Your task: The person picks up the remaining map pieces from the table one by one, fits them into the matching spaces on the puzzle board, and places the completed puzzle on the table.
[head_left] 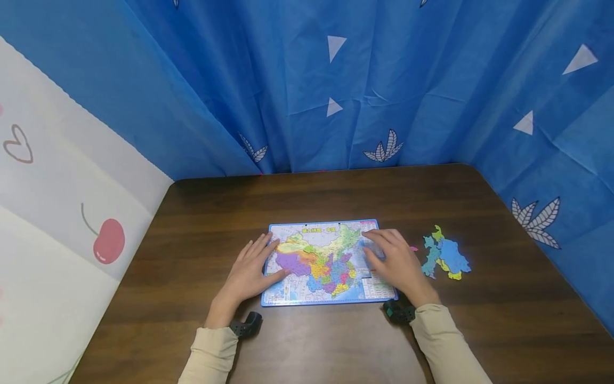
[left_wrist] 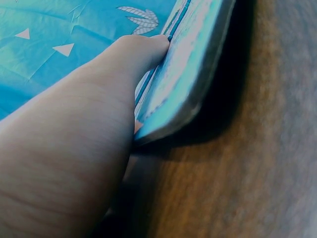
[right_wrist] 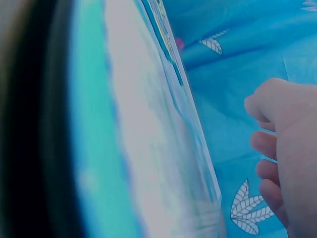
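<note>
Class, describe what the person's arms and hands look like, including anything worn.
The left hand and right hand are ungloved. The left sleeve and right sleeve are plain beige. The left wrist camera and right wrist camera are black; the right one shows a small green patch.

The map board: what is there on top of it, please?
On the map board is a coloured map. In the head view, the left hand and right hand overlap the board's sides; what lies directly beneath them is covered.
</note>
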`<state>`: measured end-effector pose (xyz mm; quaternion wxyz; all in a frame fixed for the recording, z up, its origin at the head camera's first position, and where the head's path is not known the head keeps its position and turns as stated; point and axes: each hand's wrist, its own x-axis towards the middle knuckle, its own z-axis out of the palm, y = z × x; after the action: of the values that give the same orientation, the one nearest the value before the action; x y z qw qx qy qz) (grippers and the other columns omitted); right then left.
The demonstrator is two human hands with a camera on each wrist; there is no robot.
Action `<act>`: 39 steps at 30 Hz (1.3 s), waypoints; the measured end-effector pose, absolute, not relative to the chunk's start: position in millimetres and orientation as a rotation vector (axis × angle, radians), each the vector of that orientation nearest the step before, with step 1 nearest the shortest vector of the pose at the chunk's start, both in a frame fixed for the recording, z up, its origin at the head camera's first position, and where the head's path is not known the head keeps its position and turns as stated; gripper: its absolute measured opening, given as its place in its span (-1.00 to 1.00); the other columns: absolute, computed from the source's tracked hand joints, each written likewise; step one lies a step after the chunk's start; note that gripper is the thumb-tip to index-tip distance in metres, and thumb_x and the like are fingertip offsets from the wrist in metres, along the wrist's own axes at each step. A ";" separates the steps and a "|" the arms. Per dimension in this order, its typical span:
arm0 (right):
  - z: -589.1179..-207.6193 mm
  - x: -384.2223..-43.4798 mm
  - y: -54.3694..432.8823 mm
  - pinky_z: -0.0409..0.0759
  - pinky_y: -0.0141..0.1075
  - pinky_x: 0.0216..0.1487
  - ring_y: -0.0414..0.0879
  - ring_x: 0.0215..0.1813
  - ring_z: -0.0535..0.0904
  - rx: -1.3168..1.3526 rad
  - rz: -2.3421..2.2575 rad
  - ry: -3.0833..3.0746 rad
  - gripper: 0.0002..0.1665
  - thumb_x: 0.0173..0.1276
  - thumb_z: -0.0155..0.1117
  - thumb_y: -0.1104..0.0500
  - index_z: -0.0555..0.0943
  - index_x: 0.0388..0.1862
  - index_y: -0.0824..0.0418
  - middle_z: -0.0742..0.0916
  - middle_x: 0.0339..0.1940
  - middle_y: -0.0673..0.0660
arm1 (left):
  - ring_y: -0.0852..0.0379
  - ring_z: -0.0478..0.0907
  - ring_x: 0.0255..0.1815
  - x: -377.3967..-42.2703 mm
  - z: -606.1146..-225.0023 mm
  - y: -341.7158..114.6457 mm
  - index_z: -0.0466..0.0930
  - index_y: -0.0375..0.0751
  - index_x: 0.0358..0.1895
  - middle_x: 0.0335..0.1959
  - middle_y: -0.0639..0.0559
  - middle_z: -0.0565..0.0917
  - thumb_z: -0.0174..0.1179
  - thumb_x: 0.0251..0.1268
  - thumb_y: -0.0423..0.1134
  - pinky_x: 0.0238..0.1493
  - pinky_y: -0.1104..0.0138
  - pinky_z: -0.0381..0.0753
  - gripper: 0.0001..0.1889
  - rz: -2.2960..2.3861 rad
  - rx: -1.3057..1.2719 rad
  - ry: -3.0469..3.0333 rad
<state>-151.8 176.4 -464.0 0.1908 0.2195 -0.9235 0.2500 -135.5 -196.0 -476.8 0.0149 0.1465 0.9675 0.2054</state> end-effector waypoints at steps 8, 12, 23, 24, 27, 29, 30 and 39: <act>-461.9 -153.9 186.7 0.70 0.06 0.13 0.07 0.20 0.57 0.556 0.710 -2.609 -0.49 0.30 0.53 0.07 0.69 0.22 0.13 0.72 0.23 0.16 | -0.09 -0.05 0.72 -136.2 -478.1 -196.8 0.28 -0.04 0.59 0.70 -0.06 0.09 0.21 0.24 0.41 0.68 -0.10 -0.11 -0.05 0.644 0.456 3.014; -461.5 -155.8 191.5 0.67 0.10 0.17 0.09 0.22 0.55 0.518 0.717 -2.619 -0.47 0.29 0.53 0.09 0.68 0.23 0.15 0.71 0.25 0.18 | -0.10 -0.04 0.72 -137.5 -479.7 -196.8 0.29 -0.04 0.59 0.70 -0.06 0.10 0.21 0.23 0.41 0.67 -0.10 -0.10 -0.05 0.639 0.462 3.024; -456.1 -156.4 201.0 0.60 0.21 0.25 0.17 0.29 0.52 0.450 0.732 -2.679 -0.43 0.33 0.50 0.10 0.63 0.30 0.17 0.66 0.31 0.21 | -0.11 -0.03 0.71 -134.6 -480.3 -197.1 0.30 -0.03 0.59 0.69 -0.07 0.11 0.22 0.23 0.41 0.66 -0.12 -0.08 -0.06 0.647 0.457 3.027; -455.6 -156.2 202.0 0.59 0.22 0.25 0.17 0.29 0.51 0.440 0.735 -2.682 -0.43 0.33 0.50 0.10 0.63 0.31 0.16 0.65 0.32 0.20 | -0.11 -0.03 0.71 -134.9 -480.2 -196.9 0.30 -0.03 0.59 0.69 -0.07 0.11 0.22 0.23 0.41 0.66 -0.12 -0.08 -0.06 0.645 0.463 3.030; -454.5 -155.7 205.1 0.58 0.25 0.26 0.19 0.31 0.50 0.411 0.747 -2.689 -0.41 0.34 0.48 0.11 0.61 0.34 0.15 0.64 0.34 0.21 | -0.10 -0.03 0.71 -135.3 -479.5 -196.5 0.30 -0.02 0.59 0.69 -0.05 0.10 0.21 0.24 0.41 0.67 -0.11 -0.07 -0.06 0.641 0.467 3.031; -454.2 -156.0 207.5 0.58 0.25 0.24 0.20 0.31 0.49 0.403 0.753 -2.687 -0.42 0.36 0.47 0.12 0.60 0.35 0.15 0.63 0.35 0.23 | -0.09 -0.03 0.72 -135.0 -478.8 -196.4 0.29 -0.02 0.59 0.69 -0.05 0.10 0.20 0.24 0.42 0.67 -0.11 -0.08 -0.06 0.639 0.465 3.026; -454.1 -156.3 208.8 0.58 0.25 0.23 0.21 0.31 0.49 0.403 0.753 -2.684 -0.42 0.36 0.46 0.13 0.59 0.35 0.16 0.63 0.34 0.24 | -0.10 -0.03 0.72 -134.9 -478.4 -196.3 0.29 -0.02 0.59 0.69 -0.05 0.10 0.20 0.24 0.42 0.67 -0.11 -0.08 -0.06 0.637 0.463 3.023; -450.3 -158.8 225.3 0.52 0.32 0.26 0.28 0.34 0.48 0.348 0.757 -2.666 -0.39 0.37 0.45 0.13 0.56 0.37 0.20 0.62 0.34 0.30 | -0.10 -0.04 0.72 -134.5 -476.1 -196.2 0.28 -0.01 0.60 0.70 -0.05 0.09 0.20 0.24 0.42 0.66 -0.12 -0.07 -0.06 0.638 0.452 3.016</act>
<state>-158.8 225.3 -450.3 0.1732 0.1228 -0.9401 0.2668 -134.5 -196.2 -476.1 0.0130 0.1452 0.9679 0.2047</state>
